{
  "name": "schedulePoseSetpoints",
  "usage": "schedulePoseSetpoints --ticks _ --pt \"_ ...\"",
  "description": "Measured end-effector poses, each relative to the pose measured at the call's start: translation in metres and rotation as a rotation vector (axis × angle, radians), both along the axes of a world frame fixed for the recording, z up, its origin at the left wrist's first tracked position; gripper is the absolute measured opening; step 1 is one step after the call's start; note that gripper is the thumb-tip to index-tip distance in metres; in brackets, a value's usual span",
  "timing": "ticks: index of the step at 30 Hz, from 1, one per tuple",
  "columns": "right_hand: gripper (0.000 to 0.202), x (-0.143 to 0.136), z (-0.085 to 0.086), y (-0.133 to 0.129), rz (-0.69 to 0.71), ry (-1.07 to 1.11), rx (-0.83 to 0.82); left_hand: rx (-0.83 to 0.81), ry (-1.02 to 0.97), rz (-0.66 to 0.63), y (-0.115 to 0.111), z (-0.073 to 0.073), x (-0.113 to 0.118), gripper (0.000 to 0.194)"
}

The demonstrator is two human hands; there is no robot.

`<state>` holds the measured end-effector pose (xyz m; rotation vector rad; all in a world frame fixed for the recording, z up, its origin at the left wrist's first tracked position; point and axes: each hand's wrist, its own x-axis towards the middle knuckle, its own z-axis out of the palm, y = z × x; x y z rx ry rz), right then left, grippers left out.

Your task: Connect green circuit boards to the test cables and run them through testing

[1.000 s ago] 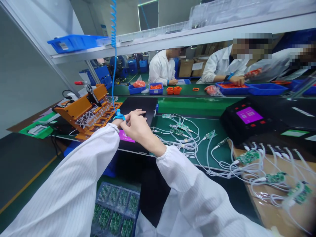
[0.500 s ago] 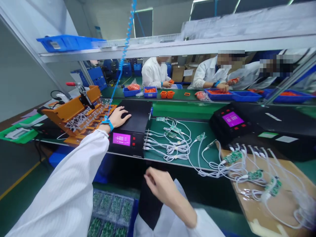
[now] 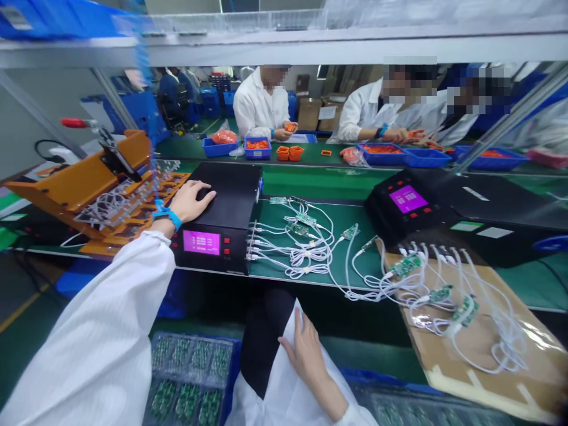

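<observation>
My left hand (image 3: pixel 191 201) lies on top of a black electronic box (image 3: pixel 231 183), fingers spread and holding nothing. A blue wrist strap (image 3: pixel 167 216) with a coiled cord circles that wrist. On the front of the box a purple screen (image 3: pixel 202 242) is lit. White cables (image 3: pixel 306 269) run from its right side to small green circuit boards (image 3: pixel 306 219). My right hand (image 3: pixel 306 346) rests on the white coat (image 3: pixel 284 378) over my lap, its fingers stretched out. Left of the box stands an orange test fixture (image 3: pixel 95 171) with a red-handled clamp.
A second black box (image 3: pixel 479 207) stands at the right, near cardboard (image 3: pixel 501 331) bearing more cabled boards. Below the bench edge sits a tray (image 3: pixel 190 361) of green boards. Across the bench, people in white coats (image 3: pixel 260 106) handle orange parts. A shelf (image 3: pixel 284 50) spans overhead.
My right hand has lowered from above my lap onto the coat, its curled fingers now stretched out. My left hand stays on the black box. The view has shifted to the right and down.
</observation>
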<state>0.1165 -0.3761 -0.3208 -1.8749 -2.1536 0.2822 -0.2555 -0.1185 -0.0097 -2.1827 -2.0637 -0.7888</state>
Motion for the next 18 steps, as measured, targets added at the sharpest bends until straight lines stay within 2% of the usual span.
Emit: schedulePoseSetpoints --ticks 5,8,12,18 --pt "0.083 -0.028 0.027 0.039 -0.046 -0.092 -0.002 -0.042 -0.002 0.023 -0.007 0.004 0.008 0.045" --pt "0.079 -0.037 0.036 0.054 -0.049 -0.141 -0.016 -0.055 -0.009 0.033 -0.009 0.005 0.011 0.044" --pt "0.077 -0.039 0.033 0.064 -0.039 -0.185 -0.022 -0.05 0.011 0.037 -0.01 0.005 0.013 0.043" --pt "0.085 -0.047 0.032 0.078 0.0 -0.217 -0.179 -0.043 0.014 0.033 -0.01 0.002 0.015 0.039"
